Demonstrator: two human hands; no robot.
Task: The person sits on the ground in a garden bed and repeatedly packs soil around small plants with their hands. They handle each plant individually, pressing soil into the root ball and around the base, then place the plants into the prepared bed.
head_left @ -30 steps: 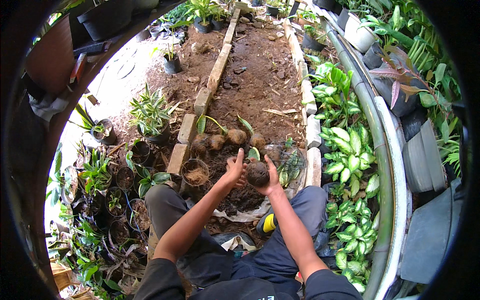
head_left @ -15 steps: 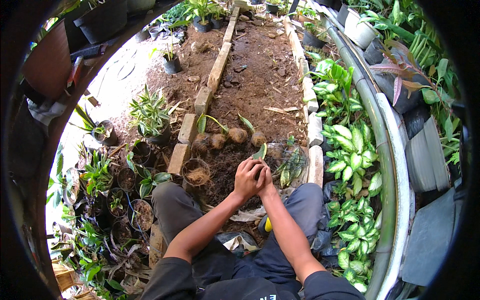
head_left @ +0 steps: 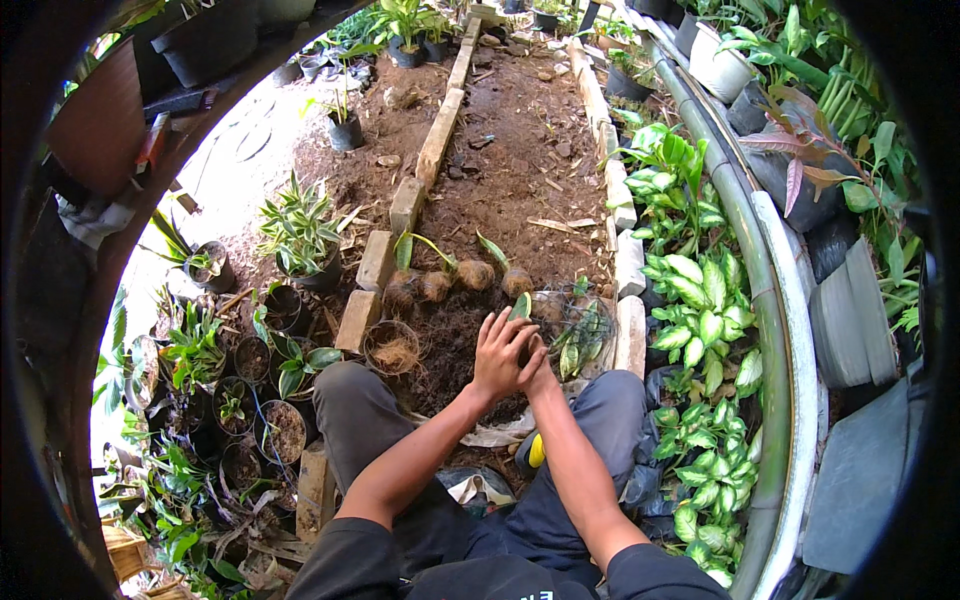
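Observation:
My left hand (head_left: 499, 354) lies over a small plant with its fingers stretched and slightly apart. Cupped from the other side, my right hand (head_left: 537, 366) meets it, fingers bent. A short green leaf (head_left: 521, 306) with a pale edge sticks up beyond my fingertips; its base is hidden between my palms. Just past my hands sit several round fibre-wrapped balls (head_left: 475, 274), some with a single leaf. Dark loose soil (head_left: 455, 345) lies in front of my knees. A clear pot of brown fibre (head_left: 392, 348) stands to the left of it.
A clear plastic bag with variegated leaves (head_left: 580, 340) lies to the right. Brick edging (head_left: 358, 320) runs along the left of the dirt bed, more bricks (head_left: 630, 330) along the right. Potted plants (head_left: 312, 250) crowd the left; leafy plants (head_left: 705, 300) line a bamboo pole (head_left: 765, 330).
My left hand's fingers have straightened and spread, where they were curled around before. Both hands stay together at nearly the same spot. My left knee has shifted slightly.

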